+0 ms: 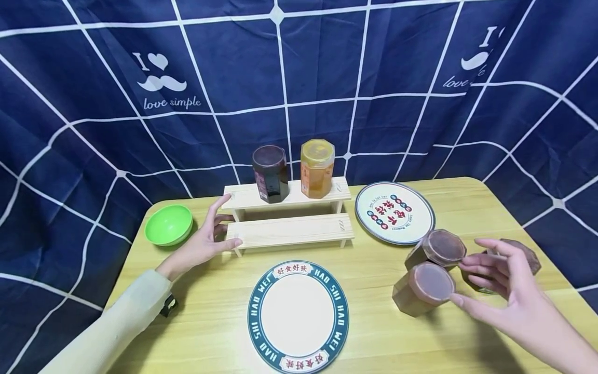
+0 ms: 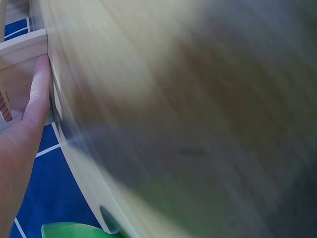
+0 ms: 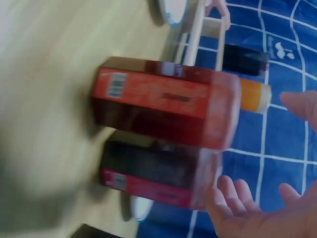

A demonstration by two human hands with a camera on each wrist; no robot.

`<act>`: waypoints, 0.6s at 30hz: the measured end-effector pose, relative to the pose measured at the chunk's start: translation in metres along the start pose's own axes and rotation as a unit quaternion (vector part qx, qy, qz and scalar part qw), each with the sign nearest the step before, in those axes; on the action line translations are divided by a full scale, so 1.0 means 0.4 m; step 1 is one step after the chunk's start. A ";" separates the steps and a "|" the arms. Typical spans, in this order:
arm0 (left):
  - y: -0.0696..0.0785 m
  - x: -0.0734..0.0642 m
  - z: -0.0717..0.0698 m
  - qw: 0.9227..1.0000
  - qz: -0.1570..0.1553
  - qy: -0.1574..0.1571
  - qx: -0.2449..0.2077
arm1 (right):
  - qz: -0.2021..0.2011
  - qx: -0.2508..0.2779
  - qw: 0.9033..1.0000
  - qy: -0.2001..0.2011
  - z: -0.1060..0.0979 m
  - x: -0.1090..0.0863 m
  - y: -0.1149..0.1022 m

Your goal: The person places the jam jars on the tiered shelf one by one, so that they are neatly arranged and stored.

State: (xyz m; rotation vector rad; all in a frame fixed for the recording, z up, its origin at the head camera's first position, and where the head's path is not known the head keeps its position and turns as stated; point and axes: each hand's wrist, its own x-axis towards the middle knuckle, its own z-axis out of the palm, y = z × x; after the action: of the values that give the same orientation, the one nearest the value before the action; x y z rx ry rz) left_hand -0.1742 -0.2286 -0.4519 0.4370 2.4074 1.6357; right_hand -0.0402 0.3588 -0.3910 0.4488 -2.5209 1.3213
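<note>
At the left end of a two-tier wooden rack (image 1: 289,231), my left hand (image 1: 205,239) holds on, index finger at the upper shelf and thumb at the lower one. The left wrist view shows one finger (image 2: 39,89) straight along the wood. A dark jar (image 1: 271,174) and a yellow-lidded amber jar (image 1: 317,169) stand on the upper shelf. My right hand (image 1: 504,285) is spread beside the jars at right, its thumb by the lid of the front jar (image 1: 422,291) and fingertips near the jar behind it (image 1: 436,248). A third jar (image 1: 520,254) is partly hidden behind that hand.
A teal-rimmed plate (image 1: 254,317) lies in front of the rack, and a white plate with red lettering (image 1: 420,208) to its right. The green bowl (image 1: 168,225) sits left of my left hand. A blue curtain (image 1: 243,62) hangs behind the wooden table (image 1: 374,343).
</note>
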 end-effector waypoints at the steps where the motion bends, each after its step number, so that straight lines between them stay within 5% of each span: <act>1: 0.000 0.001 0.000 1.000 0.001 0.000 0.001 | 0.001 -0.001 1.000 -0.003 0.004 -0.008 0.008; 11: 0.003 0.004 0.004 1.000 0.004 0.000 -0.001 | 0.022 0.024 0.998 -0.058 0.050 -0.061 0.082; 18: 0.003 0.002 0.005 1.000 0.002 0.001 -0.002 | 0.027 0.050 0.997 -0.044 0.090 -0.074 0.105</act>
State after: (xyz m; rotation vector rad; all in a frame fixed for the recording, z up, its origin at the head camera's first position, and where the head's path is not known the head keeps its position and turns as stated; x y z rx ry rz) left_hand -0.1743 -0.2261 -0.4517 0.4382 2.4066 1.6429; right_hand -0.0325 0.3561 -0.4531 0.4721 -2.5617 1.4845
